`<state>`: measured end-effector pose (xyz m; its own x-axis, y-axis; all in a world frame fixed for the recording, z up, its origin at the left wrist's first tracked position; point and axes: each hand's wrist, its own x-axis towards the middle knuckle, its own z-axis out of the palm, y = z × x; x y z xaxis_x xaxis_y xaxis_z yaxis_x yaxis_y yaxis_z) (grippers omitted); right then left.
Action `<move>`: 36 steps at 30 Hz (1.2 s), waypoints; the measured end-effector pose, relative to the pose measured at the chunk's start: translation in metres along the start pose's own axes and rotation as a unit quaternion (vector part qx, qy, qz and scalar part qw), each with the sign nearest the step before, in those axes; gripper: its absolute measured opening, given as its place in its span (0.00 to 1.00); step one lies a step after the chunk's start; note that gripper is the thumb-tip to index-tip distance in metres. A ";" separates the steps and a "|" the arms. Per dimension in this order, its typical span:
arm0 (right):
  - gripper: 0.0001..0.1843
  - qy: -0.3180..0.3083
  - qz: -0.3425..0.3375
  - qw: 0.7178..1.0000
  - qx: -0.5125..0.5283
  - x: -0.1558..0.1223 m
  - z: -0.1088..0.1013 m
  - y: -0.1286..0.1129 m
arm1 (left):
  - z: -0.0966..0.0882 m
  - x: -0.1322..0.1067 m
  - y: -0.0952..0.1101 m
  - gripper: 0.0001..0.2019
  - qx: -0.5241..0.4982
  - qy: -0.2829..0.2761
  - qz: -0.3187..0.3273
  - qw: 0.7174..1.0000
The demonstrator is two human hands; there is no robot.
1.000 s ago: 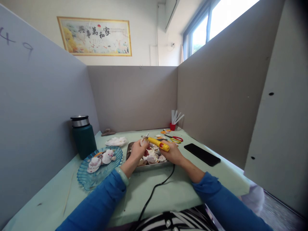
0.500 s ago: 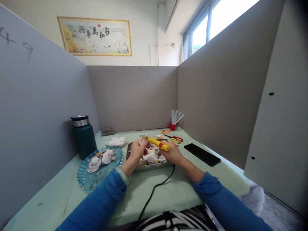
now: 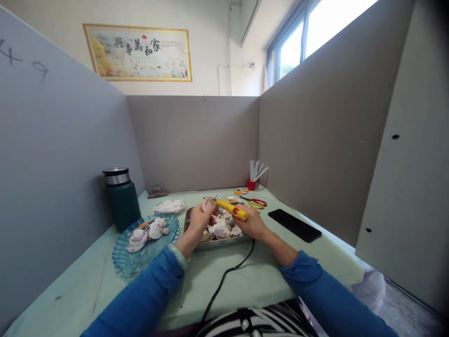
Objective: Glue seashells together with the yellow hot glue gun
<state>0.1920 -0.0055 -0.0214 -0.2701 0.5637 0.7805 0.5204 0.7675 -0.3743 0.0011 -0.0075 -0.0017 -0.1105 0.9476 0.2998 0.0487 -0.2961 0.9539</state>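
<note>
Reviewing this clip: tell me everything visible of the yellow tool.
The yellow tool has a plastic-looking body, a reddish patch near its rear end and a thin, metallic-looking front. The right hand grips it aslant above the metal tray, front toward the left hand. Whether its tip touches anything is too small to tell.

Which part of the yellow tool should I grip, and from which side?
I'd take the yellow tool by its thick rear body, coming from the right, where the right hand holds it. It slants with its narrow front end toward the left hand and the pale piece there, so a rear grip should keep fingers clear of the tip.
</note>
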 end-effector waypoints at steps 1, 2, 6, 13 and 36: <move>0.04 0.002 0.000 1.000 -0.002 0.000 0.000 0.000 | 0.000 0.000 0.000 0.15 -0.001 0.000 0.000 1.000; 0.04 0.001 0.000 1.000 -0.002 0.000 0.000 0.000 | 0.000 0.000 0.000 0.14 -0.002 0.001 -0.001 1.000; 0.04 -0.003 -0.003 1.000 -0.002 -0.001 0.000 0.000 | 0.000 0.002 -0.001 0.13 -0.003 0.009 0.000 1.000; 0.05 0.008 -0.011 1.000 -0.004 -0.001 0.000 0.003 | 0.000 0.003 -0.001 0.11 0.004 0.010 -0.003 1.000; 0.06 0.016 -0.001 1.000 0.006 -0.001 0.000 0.002 | 0.000 -0.001 0.000 0.15 0.003 -0.030 -0.011 0.999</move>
<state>0.1936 -0.0048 -0.0233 -0.2446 0.5530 0.7965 0.5096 0.7722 -0.3796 0.0012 -0.0080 -0.0020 -0.0517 0.9592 0.2779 0.0523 -0.2752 0.9599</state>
